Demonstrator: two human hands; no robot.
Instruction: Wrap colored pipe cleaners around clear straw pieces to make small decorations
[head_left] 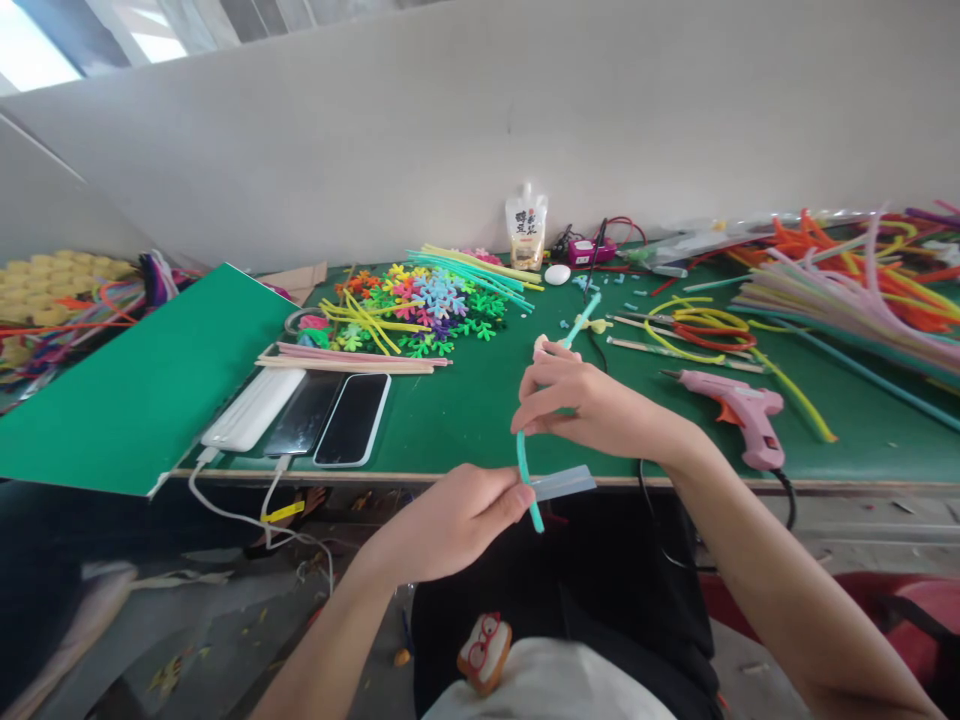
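In the head view, both hands meet low in the centre of the frame, just at the near edge of the green table [465, 420]. The left hand [457, 520] comes up from the lower left and pinches the lower part of a teal pipe cleaner [525, 470] between thumb and fingers; a pale strip [562, 483] sticks out to the right from the same pinch. The right hand [592, 405] reaches in from the lower right and closes its fingers around the upper part of the same pipe cleaner, whose top end pokes out above the knuckles toward centre frame. The pipe cleaner bends between the two grips, and its bottom tip hangs just below the left thumb.

To the right of the right wrist a pink glue gun [739, 415] lies on the table, its cord running off the near edge. Above it lie loose yellow and red pipe cleaners, and a large heap of stems [862, 280] fills the upper right. Left of centre sits a pile of bright flower shapes [420, 300], with sticks [352, 360] below it. Two phones [352, 420] and a white power bank [251, 410] lie side by side at the near edge, left of the hands. A green board [142, 390] tilts over the table's left end. A pouch [526, 228] stands against the wall at top centre.
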